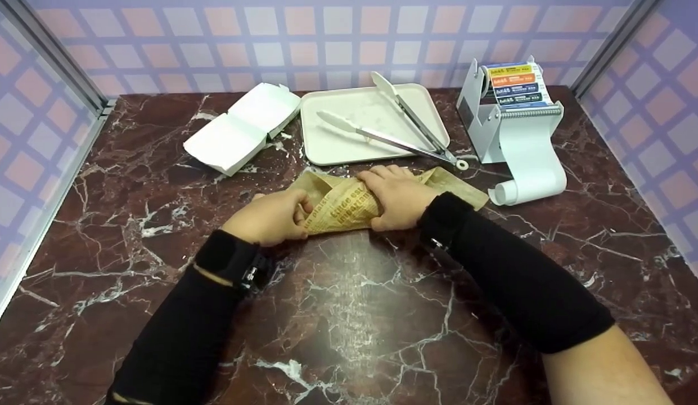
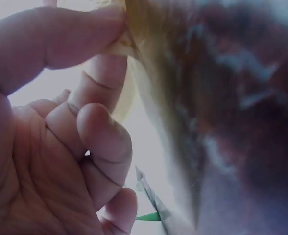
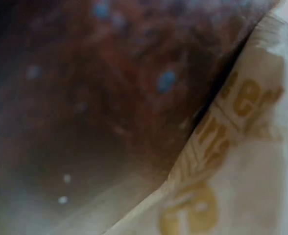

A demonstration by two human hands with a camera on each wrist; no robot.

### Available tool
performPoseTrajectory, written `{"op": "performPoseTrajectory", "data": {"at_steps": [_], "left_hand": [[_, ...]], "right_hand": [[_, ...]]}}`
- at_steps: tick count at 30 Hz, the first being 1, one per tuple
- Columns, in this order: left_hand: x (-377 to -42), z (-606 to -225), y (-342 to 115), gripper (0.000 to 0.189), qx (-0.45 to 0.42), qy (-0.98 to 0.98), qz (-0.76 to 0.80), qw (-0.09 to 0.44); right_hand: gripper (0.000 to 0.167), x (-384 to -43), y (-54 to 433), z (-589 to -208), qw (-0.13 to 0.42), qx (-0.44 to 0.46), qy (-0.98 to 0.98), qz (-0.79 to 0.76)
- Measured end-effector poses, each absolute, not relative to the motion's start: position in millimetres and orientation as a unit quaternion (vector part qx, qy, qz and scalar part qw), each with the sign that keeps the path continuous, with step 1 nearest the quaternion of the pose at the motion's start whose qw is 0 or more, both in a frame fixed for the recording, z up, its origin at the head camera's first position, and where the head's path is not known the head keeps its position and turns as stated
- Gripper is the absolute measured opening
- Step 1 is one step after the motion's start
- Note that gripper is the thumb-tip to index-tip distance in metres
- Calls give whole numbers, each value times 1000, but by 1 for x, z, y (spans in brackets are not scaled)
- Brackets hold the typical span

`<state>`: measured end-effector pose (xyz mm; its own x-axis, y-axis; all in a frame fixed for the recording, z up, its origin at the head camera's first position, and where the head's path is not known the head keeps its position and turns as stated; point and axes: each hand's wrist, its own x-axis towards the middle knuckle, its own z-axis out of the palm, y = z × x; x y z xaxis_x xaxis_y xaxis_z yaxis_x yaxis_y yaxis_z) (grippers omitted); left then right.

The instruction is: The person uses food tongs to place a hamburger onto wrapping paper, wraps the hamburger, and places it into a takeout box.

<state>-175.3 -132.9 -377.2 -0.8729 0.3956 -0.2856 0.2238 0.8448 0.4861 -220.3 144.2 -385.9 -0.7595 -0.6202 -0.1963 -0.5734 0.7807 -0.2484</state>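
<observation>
A white box (image 1: 242,129) lies open on the bench (image 1: 349,315), past the left hand (image 1: 270,218). That hand pinches the edge of some folded tan paper (image 1: 340,211) just beside it. Past the paper is a tray (image 1: 334,149) with tongs (image 1: 393,142) on it — their end pokes over the rim. The right hand (image 1: 399,197) rests on the paper, thumb away from its fingers. Beyond it — a white stand (image 1: 486,135) with a white strip (image 1: 531,160) hanging down.
</observation>
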Motion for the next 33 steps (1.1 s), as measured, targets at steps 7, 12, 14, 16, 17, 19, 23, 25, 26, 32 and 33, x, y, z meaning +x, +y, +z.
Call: {"op": "performPoseTrajectory", "data": {"at_steps": [7, 12, 14, 16, 17, 19, 23, 25, 26, 32, 33], "left_hand": [[-190, -370, -121, 63, 145, 958, 213, 127], [-211, -375, -111, 63, 149, 976, 132, 86], [-218, -379, -110, 54, 149, 978, 122, 78], [-224, -383, -110, 45, 149, 979, 123, 72], [-225, -384, -110, 40, 149, 978, 126, 67], [-228, -385, -110, 33, 148, 979, 129, 57], [-232, -386, -112, 24, 153, 980, 125, 38], [-234, -387, -114, 21, 151, 981, 121, 29], [-234, -387, -115, 21, 148, 981, 119, 25], [-232, -387, -121, 7, 119, 981, 144, 58], [-231, -386, -123, 10, 111, 980, 149, 75]], "right_hand": [[99, -221, 143, -388, 125, -317, 937, -76], [101, -222, 142, -388, 128, -315, 937, -83], [104, -224, 141, -387, 134, -311, 937, -84], [106, -224, 140, -387, 138, -309, 937, -85], [106, -225, 140, -387, 139, -308, 937, -85], [106, -225, 140, -387, 139, -306, 938, -86], [105, -224, 140, -387, 138, -303, 939, -83], [103, -224, 140, -387, 138, -303, 939, -82], [102, -224, 140, -387, 137, -304, 939, -81], [98, -223, 140, -387, 139, -308, 938, -81], [99, -223, 141, -387, 140, -309, 937, -82]]}}
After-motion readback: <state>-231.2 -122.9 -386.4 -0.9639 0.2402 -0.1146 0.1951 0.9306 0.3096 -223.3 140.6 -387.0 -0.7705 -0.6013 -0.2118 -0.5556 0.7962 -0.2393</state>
